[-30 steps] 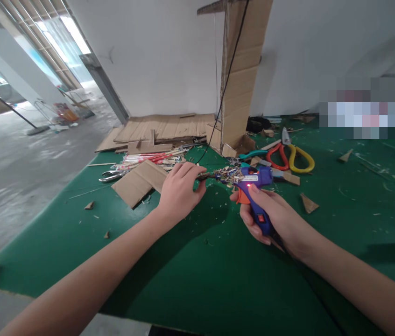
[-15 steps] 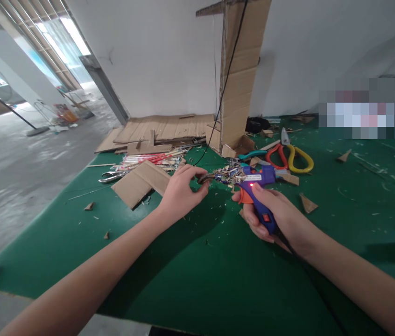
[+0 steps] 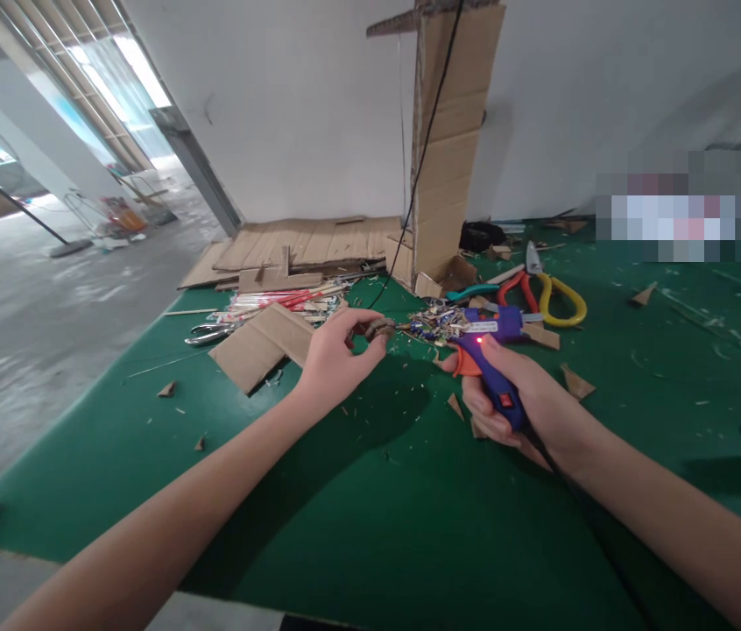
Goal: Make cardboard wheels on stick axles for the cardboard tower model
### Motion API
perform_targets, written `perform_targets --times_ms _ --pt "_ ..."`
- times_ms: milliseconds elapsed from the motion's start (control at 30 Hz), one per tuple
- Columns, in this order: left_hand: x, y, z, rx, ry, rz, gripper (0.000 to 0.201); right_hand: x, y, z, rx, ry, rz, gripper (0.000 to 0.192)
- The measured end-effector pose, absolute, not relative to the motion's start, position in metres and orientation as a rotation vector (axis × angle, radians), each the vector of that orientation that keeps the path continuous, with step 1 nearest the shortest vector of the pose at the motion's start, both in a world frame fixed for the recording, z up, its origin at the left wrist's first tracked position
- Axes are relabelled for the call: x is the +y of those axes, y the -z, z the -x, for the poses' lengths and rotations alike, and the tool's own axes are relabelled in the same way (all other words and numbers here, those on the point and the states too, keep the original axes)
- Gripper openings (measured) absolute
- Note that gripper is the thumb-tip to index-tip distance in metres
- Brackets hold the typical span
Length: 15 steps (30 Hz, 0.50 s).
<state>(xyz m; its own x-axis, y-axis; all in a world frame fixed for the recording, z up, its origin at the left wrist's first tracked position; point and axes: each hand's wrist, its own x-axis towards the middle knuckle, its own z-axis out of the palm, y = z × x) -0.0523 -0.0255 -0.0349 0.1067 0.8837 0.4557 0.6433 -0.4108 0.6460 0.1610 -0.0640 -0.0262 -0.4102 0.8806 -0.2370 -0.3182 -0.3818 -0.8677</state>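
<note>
My right hand [image 3: 532, 390] is wrapped around the handle of a purple hot glue gun [image 3: 492, 379] with an orange trigger. A red light glows on its side, and its front end is crusted with bits of scrap. The gun's nozzle points left, towards my left hand [image 3: 335, 359]. Between the thumb and fingers of that hand is a small brown curled piece [image 3: 380, 329], perhaps cardboard, close to the nozzle tip. Whether the two touch is too small to tell. A black cord trails from the handle under my right forearm.
A tall cardboard post [image 3: 453, 149] stands at the back of the green table [image 3: 357, 517]. Yellow-handled [image 3: 564, 300] and red-handled tools lie behind the glue gun. Folded cardboard [image 3: 265, 346], wrapped sticks [image 3: 278, 302] and metal scissors [image 3: 209, 331] lie left. Small cardboard scraps are scattered about.
The glue gun has shifted slightly right, drawing its nozzle away from the brown piece. My left fingers have turned the piece a little and still pinch it.
</note>
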Motion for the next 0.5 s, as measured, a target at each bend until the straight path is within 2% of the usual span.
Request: perform_targets --times_ms 500 --pt "-0.0201 0.0351 0.0566 1.433 -1.344 -1.949 0.022 -0.0658 0.0268 -0.1608 -1.145 -1.800 0.994 0.033"
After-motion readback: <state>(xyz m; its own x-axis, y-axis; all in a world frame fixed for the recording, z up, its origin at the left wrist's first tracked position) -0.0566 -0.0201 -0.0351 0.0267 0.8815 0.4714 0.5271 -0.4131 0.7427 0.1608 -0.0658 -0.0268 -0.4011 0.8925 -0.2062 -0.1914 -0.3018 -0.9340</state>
